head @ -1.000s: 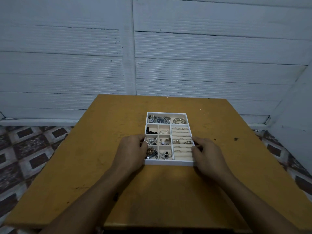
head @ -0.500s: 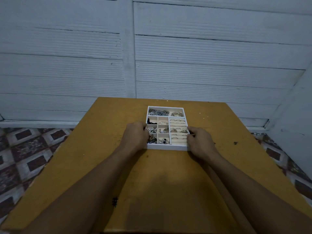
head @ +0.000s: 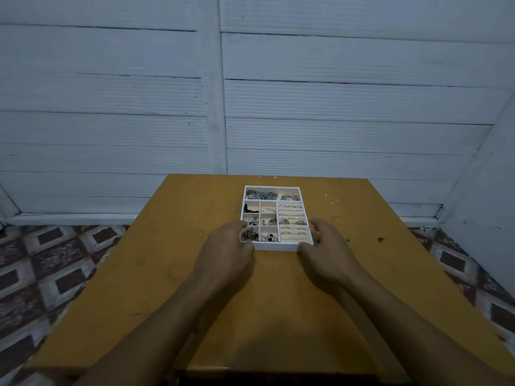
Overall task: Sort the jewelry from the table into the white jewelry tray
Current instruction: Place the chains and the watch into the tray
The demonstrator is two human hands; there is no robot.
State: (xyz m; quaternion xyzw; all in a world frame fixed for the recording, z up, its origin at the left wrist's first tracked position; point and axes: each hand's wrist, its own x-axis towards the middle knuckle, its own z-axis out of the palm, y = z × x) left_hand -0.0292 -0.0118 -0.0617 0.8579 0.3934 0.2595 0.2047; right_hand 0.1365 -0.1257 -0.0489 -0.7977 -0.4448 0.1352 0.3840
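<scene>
The white jewelry tray (head: 276,247) lies on the far middle of the table. Its compartments hold a watch (head: 263,195), bangles (head: 289,196), rings (head: 292,221) in the padded rolls on the right, and small pieces on the left. My left hand (head: 227,246) rests against the tray's front left corner with relaxed fingers along the left wall, hiding part of that corner. My right hand (head: 326,249) is spread beside the front right corner. Its thumb is at the corner and its fingers are off the right wall.
The yellow-brown wooden table (head: 167,274) is bare around the tray, with a few dark marks (head: 379,240) on the right. A white panelled wall stands right behind its far edge. Patterned floor tiles (head: 55,260) show on both sides.
The tray now lies farther from me, near the table's far edge. Both hands have loosened their hold on its sides, and the right hand's fingers have lifted off.
</scene>
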